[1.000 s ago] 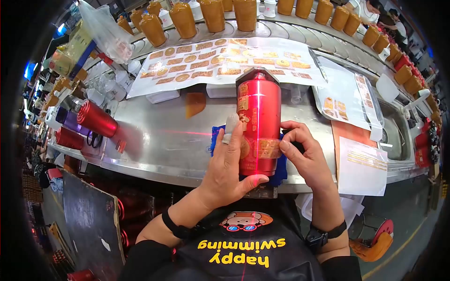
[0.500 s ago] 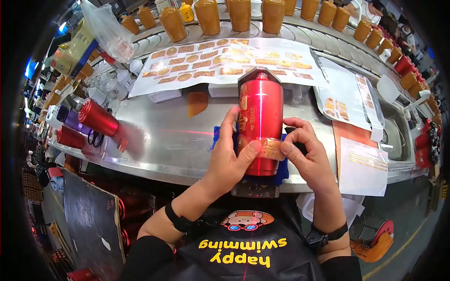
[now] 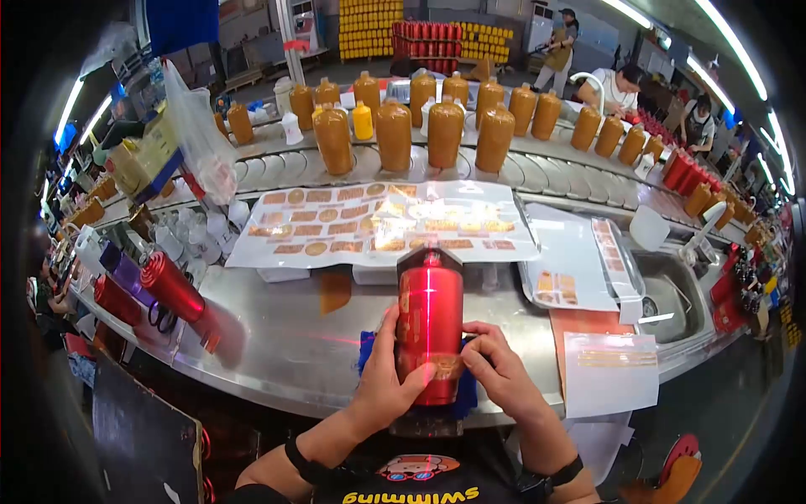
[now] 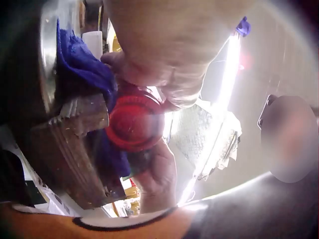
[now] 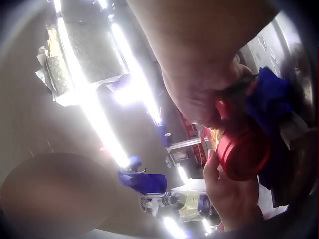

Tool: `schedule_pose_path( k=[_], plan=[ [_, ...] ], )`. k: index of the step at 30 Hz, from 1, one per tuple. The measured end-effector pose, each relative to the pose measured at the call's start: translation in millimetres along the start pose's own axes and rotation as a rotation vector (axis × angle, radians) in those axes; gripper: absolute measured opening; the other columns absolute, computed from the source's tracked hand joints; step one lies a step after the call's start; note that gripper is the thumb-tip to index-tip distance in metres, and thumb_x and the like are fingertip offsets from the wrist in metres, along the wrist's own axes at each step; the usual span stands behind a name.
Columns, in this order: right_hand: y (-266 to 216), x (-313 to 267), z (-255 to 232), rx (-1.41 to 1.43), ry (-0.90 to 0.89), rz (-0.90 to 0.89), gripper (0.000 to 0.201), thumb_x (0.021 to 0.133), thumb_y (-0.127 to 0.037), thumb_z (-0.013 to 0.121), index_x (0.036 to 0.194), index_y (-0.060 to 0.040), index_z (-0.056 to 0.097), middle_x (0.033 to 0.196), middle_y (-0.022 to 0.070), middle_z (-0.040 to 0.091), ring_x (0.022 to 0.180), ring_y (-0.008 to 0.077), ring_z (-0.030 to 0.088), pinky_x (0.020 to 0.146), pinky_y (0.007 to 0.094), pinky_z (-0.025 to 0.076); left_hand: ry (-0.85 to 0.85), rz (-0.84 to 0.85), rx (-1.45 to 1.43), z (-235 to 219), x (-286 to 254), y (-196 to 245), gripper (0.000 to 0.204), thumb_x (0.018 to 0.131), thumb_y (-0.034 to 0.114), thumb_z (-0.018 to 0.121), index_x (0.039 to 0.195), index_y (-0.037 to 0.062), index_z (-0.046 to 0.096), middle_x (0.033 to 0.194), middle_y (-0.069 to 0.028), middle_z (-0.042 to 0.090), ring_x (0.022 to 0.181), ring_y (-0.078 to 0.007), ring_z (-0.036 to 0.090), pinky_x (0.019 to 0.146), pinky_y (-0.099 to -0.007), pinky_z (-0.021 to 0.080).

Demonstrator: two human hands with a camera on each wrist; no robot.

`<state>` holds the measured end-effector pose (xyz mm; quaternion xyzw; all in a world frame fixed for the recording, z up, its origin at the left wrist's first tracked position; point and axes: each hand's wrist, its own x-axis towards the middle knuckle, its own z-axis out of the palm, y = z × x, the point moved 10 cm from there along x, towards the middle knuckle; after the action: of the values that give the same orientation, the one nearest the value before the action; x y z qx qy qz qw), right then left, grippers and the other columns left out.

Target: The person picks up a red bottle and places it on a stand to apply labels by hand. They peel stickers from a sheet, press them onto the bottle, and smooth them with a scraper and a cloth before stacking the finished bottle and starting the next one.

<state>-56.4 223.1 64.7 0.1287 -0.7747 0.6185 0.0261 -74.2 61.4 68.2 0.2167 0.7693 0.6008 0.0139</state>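
Note:
A shiny red bottle (image 3: 431,315) with gold markings lies tilted on a blue cloth (image 3: 467,396), its neck pointing away from me. My left hand (image 3: 382,391) holds its left side, fingers along the wall and thumb on the front near the base. A gold-printed transparent label strip (image 3: 447,366) runs across the lower part of the bottle, under that thumb. On the right, my right hand (image 3: 506,374) pinches the strip's right end between thumb and forefinger. Both wrist views show the bottle's round red base (image 4: 134,127) between the hands.
A large sheet of gold labels (image 3: 378,223) lies behind the bottle. To the right are a tray (image 3: 579,256) with more labels, a white sheet (image 3: 611,378) and a sink (image 3: 672,298). Red bottles (image 3: 172,286) stand left. Brown bottles (image 3: 393,134) line the conveyor (image 3: 537,168).
My left thumb has moved up from the bottle's base onto the label strip, and the bottle has rolled slightly left. My right hand keeps the strip's end. The head view has tilted up.

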Motion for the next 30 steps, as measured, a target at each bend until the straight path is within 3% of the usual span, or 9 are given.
schedule_pose_path(
  k=[3, 6, 7, 11, 14, 15, 16, 24, 30],
  plan=[
    [6, -5, -1, 0.173, 0.034, 0.114, 0.018, 0.098, -0.022, 0.059, 0.094, -0.0052, 0.060, 0.127, 0.0141, 0.047, 0.126, 0.0229, 0.043, 0.102, 0.0351, 0.035, -0.003, 0.075, 0.083, -3, -6, 7, 0.096, 0.086, 0.033, 0.069, 0.151, -0.0064, 0.010, 0.151, -0.0323, 0.025, 0.142, -0.0424, 0.027, 0.117, -0.0446, 0.023],
    [1, -7, 2, 0.094, 0.007, 0.070, 0.018, 0.096, -0.024, 0.063, 0.094, -0.0062, 0.059, 0.129, 0.0141, 0.047, 0.127, 0.0229, 0.042, 0.104, 0.0354, 0.034, -0.124, 0.108, 0.180, -1, -18, 20, 0.104, 0.084, 0.043, 0.071, 0.152, -0.0058, 0.008, 0.150, -0.0334, 0.026, 0.139, -0.0441, 0.030, 0.116, -0.0473, 0.023],
    [-1, -7, 3, 0.069, 0.007, 0.061, 0.018, 0.095, -0.024, 0.065, 0.093, -0.0063, 0.059, 0.129, 0.0142, 0.047, 0.128, 0.0231, 0.042, 0.104, 0.0357, 0.033, -0.141, 0.113, 0.274, 0, -22, 20, 0.112, 0.081, 0.051, 0.073, 0.152, -0.0045, 0.007, 0.149, -0.0341, 0.026, 0.137, -0.0456, 0.031, 0.114, -0.0545, 0.021],
    [-4, -6, 4, 0.029, 0.020, 0.045, 0.017, 0.091, -0.021, 0.069, 0.092, -0.0067, 0.059, 0.129, 0.0142, 0.047, 0.129, 0.0241, 0.041, 0.106, 0.0370, 0.032, -0.117, 0.300, 0.576, 8, -33, 31, 0.117, 0.076, 0.054, 0.075, 0.152, -0.0052, 0.008, 0.149, -0.0336, 0.027, 0.138, -0.0468, 0.029, 0.112, -0.0650, 0.013],
    [-7, -5, 3, 0.003, 0.047, 0.018, 0.013, 0.090, -0.016, 0.069, 0.090, -0.0066, 0.060, 0.126, 0.0143, 0.049, 0.129, 0.0248, 0.042, 0.106, 0.0373, 0.032, -0.037, 0.355, 0.598, 5, -32, 25, 0.117, 0.076, 0.054, 0.075, 0.152, -0.0069, 0.010, 0.142, -0.0325, 0.037, 0.129, -0.0455, 0.042, 0.113, -0.0635, 0.014],
    [-8, -5, 1, -0.016, 0.055, 0.018, 0.012, 0.089, -0.015, 0.068, 0.089, -0.0062, 0.059, 0.125, 0.0143, 0.050, 0.129, 0.0246, 0.042, 0.106, 0.0365, 0.032, -0.057, 0.310, 0.598, 6, -31, 23, 0.116, 0.076, 0.053, 0.075, 0.151, -0.0076, 0.012, 0.133, -0.0294, 0.048, 0.113, -0.0439, 0.053, 0.114, -0.0617, 0.015],
    [-6, -5, 0, -0.029, 0.060, 0.035, 0.012, 0.089, -0.013, 0.068, 0.089, -0.0058, 0.059, 0.124, 0.0142, 0.050, 0.129, 0.0244, 0.042, 0.106, 0.0357, 0.032, -0.013, 0.385, 0.592, 5, -31, 29, 0.116, 0.076, 0.053, 0.075, 0.151, -0.0085, 0.012, 0.125, -0.0271, 0.053, 0.101, -0.0426, 0.057, 0.114, -0.0598, 0.018],
    [-10, -7, 2, 0.039, 0.088, 0.029, 0.017, 0.090, -0.018, 0.070, 0.087, -0.0037, 0.062, 0.121, 0.0159, 0.049, 0.126, 0.0265, 0.045, 0.100, 0.0355, 0.037, -0.019, 0.281, 0.334, 5, -33, 3, 0.114, 0.079, 0.057, 0.071, 0.152, -0.0071, 0.011, 0.145, -0.0336, 0.035, 0.132, -0.0504, 0.038, 0.115, -0.0503, 0.025],
    [-8, -7, 1, 0.035, 0.104, 0.048, 0.018, 0.091, -0.019, 0.069, 0.086, -0.0035, 0.062, 0.121, 0.0159, 0.049, 0.124, 0.0254, 0.045, 0.099, 0.0346, 0.038, -0.020, 0.291, 0.319, 4, -33, 6, 0.110, 0.083, 0.055, 0.069, 0.152, -0.0066, 0.010, 0.149, -0.0327, 0.030, 0.139, -0.0476, 0.031, 0.115, -0.0463, 0.025]
  ],
)
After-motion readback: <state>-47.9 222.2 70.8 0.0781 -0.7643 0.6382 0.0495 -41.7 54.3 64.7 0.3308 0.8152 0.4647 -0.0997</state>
